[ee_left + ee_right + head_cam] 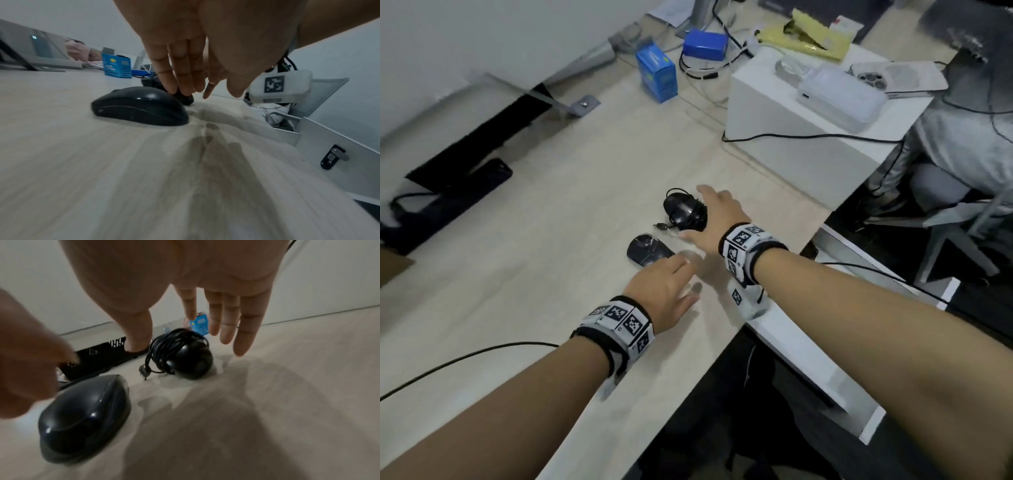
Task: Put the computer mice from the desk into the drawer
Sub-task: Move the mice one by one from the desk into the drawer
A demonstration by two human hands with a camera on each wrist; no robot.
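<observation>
Two black computer mice lie on the light wooden desk [544, 240]. The farther one is a wired mouse [685, 210] [191, 363] with its cable wound round it. The nearer is a cordless mouse [649, 250] [139, 107] [84, 417]. My right hand [703, 214] [195, 329] hovers just over the wired mouse, fingers spread and straight, holding nothing. My left hand [685, 277] [185, 78] hangs right beside the cordless mouse, fingers straight, empty. The white drawer [835, 346] [329, 146] stands pulled out below the desk's right edge.
A white box [808, 147] stands on the desk behind the mice, with a black cable across it. Blue boxes [655, 73] and cables sit farther back. A black stand and keyboard [465, 171] occupy the left. A seated person [962, 144] is at the right.
</observation>
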